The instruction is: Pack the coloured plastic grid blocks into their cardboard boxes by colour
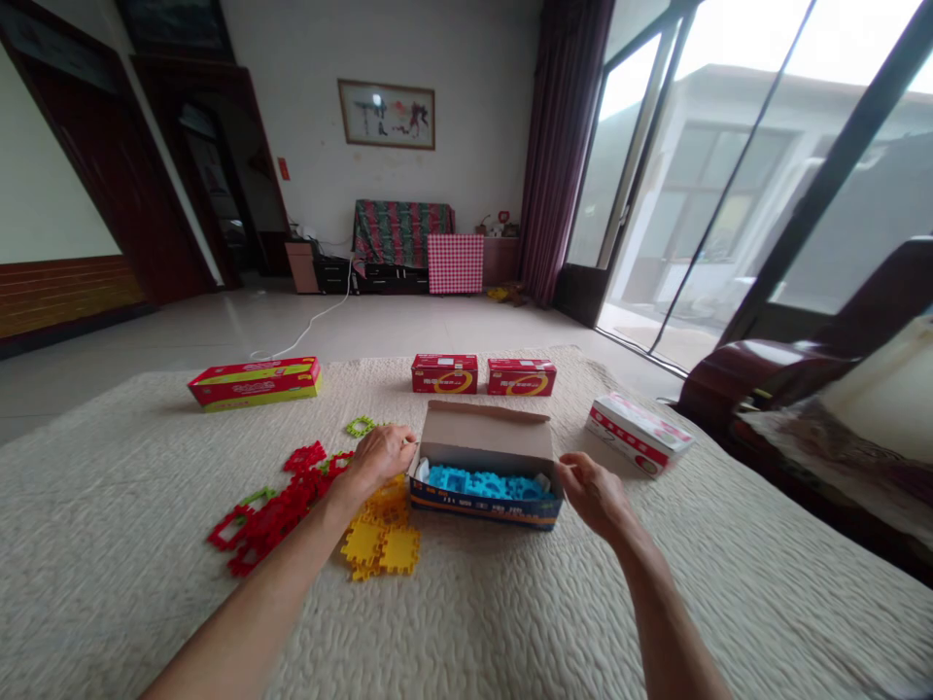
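Observation:
An open dark blue box (481, 513) stands on the quilted cover, its cardboard lid (487, 430) raised at the back. Blue interlocking pieces (488, 483) lie inside it. My left hand (383, 455) is at the box's left end, fingers pinched at the side flap. At the right end, my right hand (589, 486) has its fingers closed by the side edge. Red pieces (281, 520) and yellow pieces (383, 544) are spread left of the box, partly behind my left forearm. A few green pieces (360, 426) lie near them.
Beyond the box are two small red boxes (444, 374) (521, 377). A red and yellow box (255, 383) lies at the far left, a white and red box (639, 435) at the right. A wooden armchair (773, 374) borders the right side of the quilted cover (502, 622).

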The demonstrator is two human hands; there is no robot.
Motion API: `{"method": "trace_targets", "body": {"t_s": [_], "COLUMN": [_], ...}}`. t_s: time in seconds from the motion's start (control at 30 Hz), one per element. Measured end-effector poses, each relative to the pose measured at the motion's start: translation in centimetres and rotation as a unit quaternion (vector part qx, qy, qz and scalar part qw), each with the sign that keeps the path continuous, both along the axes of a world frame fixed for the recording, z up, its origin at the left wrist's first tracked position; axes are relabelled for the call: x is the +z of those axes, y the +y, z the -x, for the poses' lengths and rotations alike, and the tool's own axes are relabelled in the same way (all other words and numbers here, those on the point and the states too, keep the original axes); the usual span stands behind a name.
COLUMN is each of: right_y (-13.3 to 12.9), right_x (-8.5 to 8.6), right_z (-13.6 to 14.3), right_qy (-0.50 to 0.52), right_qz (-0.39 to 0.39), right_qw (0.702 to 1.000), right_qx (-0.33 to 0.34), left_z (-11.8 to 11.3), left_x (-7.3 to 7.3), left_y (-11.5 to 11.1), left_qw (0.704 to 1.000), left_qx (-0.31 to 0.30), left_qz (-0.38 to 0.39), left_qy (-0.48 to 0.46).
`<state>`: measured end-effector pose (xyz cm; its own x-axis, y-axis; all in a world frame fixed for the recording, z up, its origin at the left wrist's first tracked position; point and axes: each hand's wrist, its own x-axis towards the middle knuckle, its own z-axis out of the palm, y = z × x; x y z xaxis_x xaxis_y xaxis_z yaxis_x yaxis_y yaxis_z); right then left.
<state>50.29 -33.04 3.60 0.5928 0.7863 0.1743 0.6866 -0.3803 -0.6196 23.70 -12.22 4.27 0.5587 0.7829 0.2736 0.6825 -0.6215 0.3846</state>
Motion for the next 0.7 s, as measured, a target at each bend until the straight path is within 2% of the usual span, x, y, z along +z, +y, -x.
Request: {"method": "trace_targets", "body": {"t_s": [0.13, 0.27, 0.43, 0.57, 0.63, 0.7], "right_y": [0.1, 0.3, 0.8, 2.8, 4.9, 7.6], "right_x": [-0.7, -1.4, -0.5, 0.6, 0.8, 0.5], "right_z": [0.5, 0.1, 0.6, 3.4, 5.4, 7.7], "right_qy": [0.021, 0.056, 0.04, 0.065, 0.103, 0.13], "right_qz": [-0.042, -0.016, -0.015, -0.107, -0.15, -0.176], "right_qw": [0.998, 0.995, 0.998, 0.991, 0.982, 0.974], "right_qx": [0.035, 0.077, 0.037, 0.044, 0.048, 0.064], "left_z": [-0.7, -1.1, -0.7, 2.2, 4.4, 6.9], "left_x": [-0.7, -1.1, 0.0, 2.1, 3.0, 3.1], "left_y": [0.1, 0.5, 0.8, 1.2, 1.6, 2.3], "left_qw": [0.999, 0.995, 0.993, 0.996, 0.996, 0.993], "left_qx": [-0.043, -0.079, -0.074, -0.028, 0.002, 0.032], "left_qz": [0.032, 0.067, 0.08, 0.036, 0.008, -0.018], "left_qy": [-0.006, -0.01, -0.034, -0.076, -0.094, -0.111]}}
